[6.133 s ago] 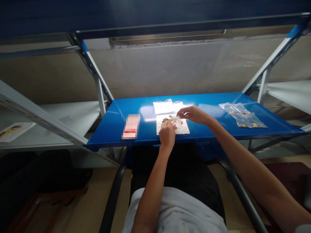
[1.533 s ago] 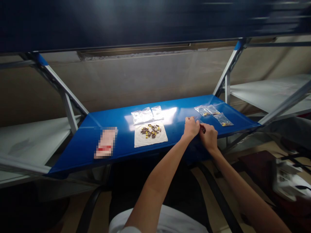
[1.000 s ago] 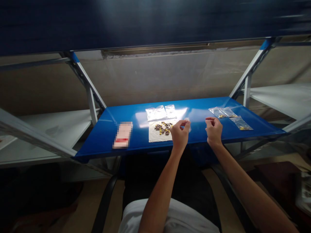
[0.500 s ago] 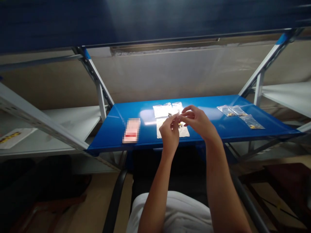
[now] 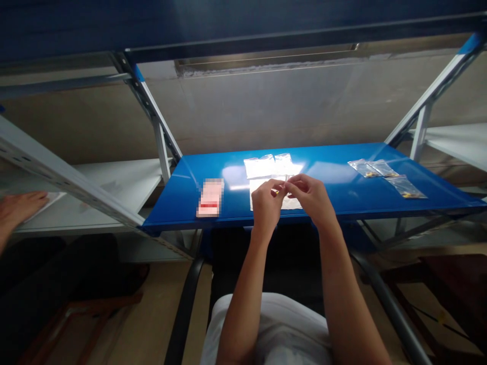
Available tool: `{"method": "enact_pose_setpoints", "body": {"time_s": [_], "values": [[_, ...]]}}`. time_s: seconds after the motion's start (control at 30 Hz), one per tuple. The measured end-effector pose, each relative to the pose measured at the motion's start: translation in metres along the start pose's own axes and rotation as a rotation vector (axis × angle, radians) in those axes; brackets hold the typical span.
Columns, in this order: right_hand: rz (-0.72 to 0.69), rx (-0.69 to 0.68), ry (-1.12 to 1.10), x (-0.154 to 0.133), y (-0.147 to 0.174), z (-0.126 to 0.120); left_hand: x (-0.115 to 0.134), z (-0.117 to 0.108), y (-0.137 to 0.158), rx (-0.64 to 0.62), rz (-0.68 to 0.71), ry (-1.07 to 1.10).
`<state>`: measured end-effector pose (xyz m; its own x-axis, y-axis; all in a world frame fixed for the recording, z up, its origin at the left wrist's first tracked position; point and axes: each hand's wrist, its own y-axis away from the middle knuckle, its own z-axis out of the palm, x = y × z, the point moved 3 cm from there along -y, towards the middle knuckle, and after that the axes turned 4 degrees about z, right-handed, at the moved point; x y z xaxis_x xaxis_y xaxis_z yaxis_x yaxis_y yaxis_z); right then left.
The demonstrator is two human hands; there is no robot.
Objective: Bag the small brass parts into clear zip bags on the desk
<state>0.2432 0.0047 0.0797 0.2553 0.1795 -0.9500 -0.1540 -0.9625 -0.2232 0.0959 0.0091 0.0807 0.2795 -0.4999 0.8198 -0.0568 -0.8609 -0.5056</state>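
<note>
My left hand (image 5: 267,205) and my right hand (image 5: 310,195) meet fingertip to fingertip over the blue table. Both are closed in a pinch around something small, too tiny and too covered by fingers to name. Under them lies a white sheet or cloth (image 5: 256,195), with a bit of yellow showing near my left fingers. Just behind the sheet, flat clear plastic bags (image 5: 259,168) catch the glare.
Several clear bags with small yellow pieces (image 5: 405,187) lie on the right of the blue table (image 5: 327,172). A blurred-out pink and red item (image 5: 210,197) rests at the left. Beyond the metal posts are white shelves (image 5: 114,177); another person's hand (image 5: 25,209) is on the left one.
My right hand has come lower and closer, its fingertips now against those of my left hand. Another person's hand has appeared at the far left. The view has shifted slightly.
</note>
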Motion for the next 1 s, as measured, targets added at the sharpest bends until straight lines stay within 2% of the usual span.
{"method": "enact_pose_setpoints", "body": {"time_s": [0.33,0.57,0.67,0.77,1.0], "values": [[0.042,-0.125,-0.120,-0.009,0.004,-0.005,-0.012,-0.001,-0.005,-0.121,-0.038,0.178],[0.033,-0.133,-0.086,-0.006,0.003,-0.006,-0.022,-0.002,-0.008,-0.196,-0.069,0.306],[-0.003,-0.114,-0.012,-0.002,0.002,-0.005,-0.020,-0.004,-0.008,-0.144,-0.057,0.247],[-0.058,-0.031,0.159,-0.002,0.003,-0.002,-0.013,-0.006,-0.007,-0.063,-0.039,0.142],[-0.153,0.008,0.366,-0.013,0.007,0.007,-0.001,-0.009,-0.005,-0.064,0.177,-0.097]]}}
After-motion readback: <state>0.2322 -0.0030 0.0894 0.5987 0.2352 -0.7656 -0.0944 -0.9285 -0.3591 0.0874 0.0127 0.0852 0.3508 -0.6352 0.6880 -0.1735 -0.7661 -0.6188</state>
